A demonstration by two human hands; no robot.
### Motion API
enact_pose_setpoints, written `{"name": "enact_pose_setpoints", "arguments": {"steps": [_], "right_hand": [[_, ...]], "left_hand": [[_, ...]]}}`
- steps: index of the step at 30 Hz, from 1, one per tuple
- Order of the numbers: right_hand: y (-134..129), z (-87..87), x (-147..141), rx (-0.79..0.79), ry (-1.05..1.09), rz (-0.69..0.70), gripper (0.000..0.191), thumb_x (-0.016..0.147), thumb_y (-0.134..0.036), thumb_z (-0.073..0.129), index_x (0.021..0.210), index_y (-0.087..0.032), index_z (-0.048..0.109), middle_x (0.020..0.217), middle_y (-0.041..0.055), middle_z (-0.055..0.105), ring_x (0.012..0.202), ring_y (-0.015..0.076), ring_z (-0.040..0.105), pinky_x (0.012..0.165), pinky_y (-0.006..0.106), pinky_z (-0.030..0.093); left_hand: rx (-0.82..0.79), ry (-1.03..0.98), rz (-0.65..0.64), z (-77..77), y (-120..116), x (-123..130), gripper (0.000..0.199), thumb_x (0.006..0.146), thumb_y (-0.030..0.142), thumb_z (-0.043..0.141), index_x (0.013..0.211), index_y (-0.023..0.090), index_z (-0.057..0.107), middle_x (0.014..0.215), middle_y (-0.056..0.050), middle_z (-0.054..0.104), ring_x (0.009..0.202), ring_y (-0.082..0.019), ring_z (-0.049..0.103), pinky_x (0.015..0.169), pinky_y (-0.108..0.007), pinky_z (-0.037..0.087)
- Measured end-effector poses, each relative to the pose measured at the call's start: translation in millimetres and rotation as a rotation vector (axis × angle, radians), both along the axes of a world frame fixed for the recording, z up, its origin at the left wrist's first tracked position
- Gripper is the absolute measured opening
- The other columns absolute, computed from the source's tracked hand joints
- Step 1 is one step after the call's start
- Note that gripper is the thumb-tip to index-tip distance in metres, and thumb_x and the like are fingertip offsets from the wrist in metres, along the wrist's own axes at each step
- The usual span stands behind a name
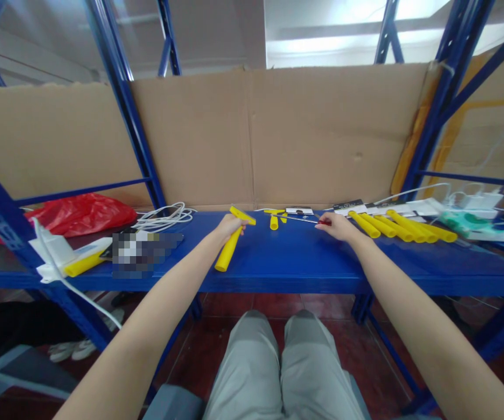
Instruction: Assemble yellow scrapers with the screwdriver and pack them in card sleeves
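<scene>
My left hand [231,224] grips a yellow plastic tool [228,249] near its top. The tool has a round tube handle, tilted down to the left, and a flat crosswise head [243,215]. In my right hand [337,226] is a screwdriver [298,219] with a red handle. Its long thin metal shaft points left, with the tip apart from the tool in my left hand. Just beyond the shaft lie a short yellow piece [274,222] and small flat yellow parts. Several yellow tube handles [403,227] lie side by side to the right of my right hand.
A blue metal bench [296,256] has a cardboard panel [191,134] behind it and blue posts [132,116] at its sides. At left are a red plastic bag [90,213], a coiled white cable [167,217] and another yellow handle [84,264]. White plugs [482,201] stand far right.
</scene>
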State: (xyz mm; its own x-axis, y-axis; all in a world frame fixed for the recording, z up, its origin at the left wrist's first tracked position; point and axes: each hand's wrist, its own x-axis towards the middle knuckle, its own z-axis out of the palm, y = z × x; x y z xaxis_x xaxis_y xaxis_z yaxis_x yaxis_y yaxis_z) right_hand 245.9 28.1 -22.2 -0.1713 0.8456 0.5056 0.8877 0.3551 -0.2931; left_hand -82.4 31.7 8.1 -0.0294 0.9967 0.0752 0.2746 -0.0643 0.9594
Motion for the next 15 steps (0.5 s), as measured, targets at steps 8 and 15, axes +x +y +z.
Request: {"name": "enact_pose_setpoints", "arguments": {"steps": [8,15], "right_hand": [[-9.4,4.6,-21.8,0.138,-0.059,0.187,0.014,0.081,-0.033,0.057,0.078,-0.019,0.059,0.079,0.0077,0.065,0.072,0.0197,0.059,0.065,0.028,0.043],[-13.1,5.4,-24.9,0.122,-0.098,0.182,0.013,0.082,-0.031,0.056,0.081,-0.018,0.06,0.081,0.0082,0.065,0.072,0.0195,0.059,0.066,0.028,0.042]], "left_hand": [[0.02,0.044,-0.009,1.6,-6.7,7.8,0.019,0.073,0.0,0.055,0.059,0.013,0.049,0.047,0.004,0.048,0.039,-0.006,0.045,0.042,-0.019,0.037],[0.02,0.097,-0.039,3.2,-10.1,12.5,0.015,0.074,0.004,0.056,0.062,0.012,0.052,0.049,0.003,0.049,0.039,-0.006,0.044,0.042,-0.019,0.037]]}}
